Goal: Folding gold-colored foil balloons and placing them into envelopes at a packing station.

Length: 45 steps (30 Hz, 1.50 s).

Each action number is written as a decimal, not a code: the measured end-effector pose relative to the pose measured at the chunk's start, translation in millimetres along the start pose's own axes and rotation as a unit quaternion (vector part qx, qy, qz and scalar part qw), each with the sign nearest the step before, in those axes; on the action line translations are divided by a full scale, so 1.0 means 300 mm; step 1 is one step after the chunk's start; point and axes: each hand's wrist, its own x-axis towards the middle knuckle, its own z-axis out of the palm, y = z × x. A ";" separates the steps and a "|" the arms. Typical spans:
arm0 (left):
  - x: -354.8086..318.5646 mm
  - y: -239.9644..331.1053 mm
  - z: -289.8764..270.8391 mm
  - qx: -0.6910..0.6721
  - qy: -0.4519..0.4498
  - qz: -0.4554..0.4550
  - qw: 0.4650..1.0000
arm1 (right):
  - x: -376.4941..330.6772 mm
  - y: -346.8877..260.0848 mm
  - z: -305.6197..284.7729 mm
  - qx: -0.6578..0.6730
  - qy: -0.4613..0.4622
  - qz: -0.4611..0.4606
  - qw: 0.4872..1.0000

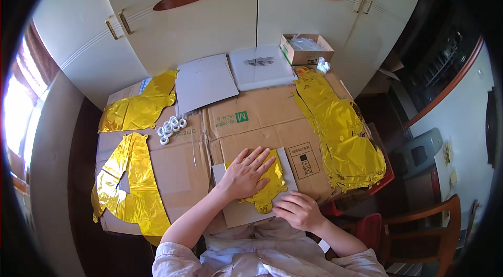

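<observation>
My left hand [245, 175] lies flat, fingers stretched, on a folded gold foil balloon [273, 185]. Part of the balloon is hidden beneath my palm and fingers. Under it is a grey card sheet [233, 215], set at a slight tilt near the front edge of the cardboard-covered table. My right hand [299, 211] rests at the sheet's right edge, beside the balloon's lower end. Its fingers are loosely bent and a little apart, with nothing visible in them.
Flat gold foil balloons lie at left [140, 183], far left [131, 112] and in a pile at right [346, 141]. Small white rolls [170, 129] cluster left of centre. Behind are grey card sheets [207, 83], a white pack [262, 70] and an open box [309, 57]. A wooden chair [445, 224] stands right.
</observation>
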 end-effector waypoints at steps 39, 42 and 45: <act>-0.100 -0.044 -0.035 -0.022 -0.032 -0.077 0.996 | 0.206 0.316 0.111 -0.098 -0.067 0.054 0.992; -0.186 -0.068 -0.037 -0.006 -0.013 -0.095 0.995 | 0.199 0.323 0.120 -0.105 -0.058 0.046 0.992; -0.272 -0.066 -0.064 0.007 -0.040 -0.117 0.992 | 0.204 0.315 0.118 -0.108 -0.056 0.043 0.992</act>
